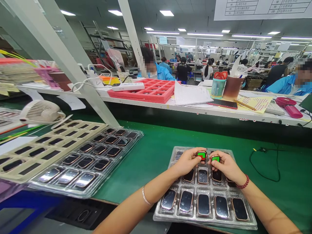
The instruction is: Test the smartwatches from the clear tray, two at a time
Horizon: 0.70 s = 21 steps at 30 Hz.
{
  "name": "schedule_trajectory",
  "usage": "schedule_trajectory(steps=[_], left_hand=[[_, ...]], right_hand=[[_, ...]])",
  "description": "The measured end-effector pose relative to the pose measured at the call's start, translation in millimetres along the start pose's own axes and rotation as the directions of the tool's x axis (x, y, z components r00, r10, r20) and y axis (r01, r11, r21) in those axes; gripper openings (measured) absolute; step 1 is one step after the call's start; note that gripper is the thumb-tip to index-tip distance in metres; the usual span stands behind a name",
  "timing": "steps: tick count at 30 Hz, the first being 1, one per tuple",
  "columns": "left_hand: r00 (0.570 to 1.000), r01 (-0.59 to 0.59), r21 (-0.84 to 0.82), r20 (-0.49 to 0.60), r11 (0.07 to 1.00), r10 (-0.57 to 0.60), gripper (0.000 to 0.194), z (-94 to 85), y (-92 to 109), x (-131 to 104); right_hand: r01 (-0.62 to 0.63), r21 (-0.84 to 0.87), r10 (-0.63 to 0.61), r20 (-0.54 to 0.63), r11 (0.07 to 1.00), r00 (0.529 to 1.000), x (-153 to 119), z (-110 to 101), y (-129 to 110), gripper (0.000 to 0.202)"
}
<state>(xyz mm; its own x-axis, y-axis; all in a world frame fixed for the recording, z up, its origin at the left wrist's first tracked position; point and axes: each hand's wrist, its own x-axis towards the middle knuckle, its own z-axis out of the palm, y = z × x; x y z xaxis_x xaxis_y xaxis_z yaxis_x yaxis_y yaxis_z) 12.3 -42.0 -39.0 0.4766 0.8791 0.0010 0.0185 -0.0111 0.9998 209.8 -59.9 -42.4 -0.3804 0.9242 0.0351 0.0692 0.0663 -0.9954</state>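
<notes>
My left hand point(190, 161) grips a small watch point(201, 156) whose lit screen shows green and red. Close beside it, my right hand point(225, 165) holds a second watch point(215, 159) with a green screen. Both hands are over the far part of a clear plastic tray point(204, 221). Dark-screened watches lie in the tray's pockets, among them one in the near row point(203, 204). A bracelet is on my left forearm and red beads circle my right wrist.
Another clear tray of watches point(91, 191) lies left, beside a beige tray point(14, 177) and a white fan point(41, 111). A shelf point(190, 109) with a red foam tray point(141, 97) crosses ahead. A black cable point(268, 178) lies right. People sit beyond.
</notes>
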Motion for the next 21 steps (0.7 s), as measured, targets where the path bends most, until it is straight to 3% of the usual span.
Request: schedule_trajectory(steps=[10, 21], left_hand=[[0.999, -0.047, -0.004, -0.008, 0.999, 0.047, 0.044, -0.4, -6.0, 3.3], [0.995, -0.096, 0.041, -0.029, 0.994, 0.098, 0.036, -0.1, -3.9, 2.3]], right_hand=[[0.013, -0.035, -0.013, -0.001, 0.999, 1.000, 0.7, 1.2, 1.2, 0.027], [-0.008, 0.004, 0.008, 0.006, 1.000, 1.000, 0.3, 1.3, -0.2, 0.029]])
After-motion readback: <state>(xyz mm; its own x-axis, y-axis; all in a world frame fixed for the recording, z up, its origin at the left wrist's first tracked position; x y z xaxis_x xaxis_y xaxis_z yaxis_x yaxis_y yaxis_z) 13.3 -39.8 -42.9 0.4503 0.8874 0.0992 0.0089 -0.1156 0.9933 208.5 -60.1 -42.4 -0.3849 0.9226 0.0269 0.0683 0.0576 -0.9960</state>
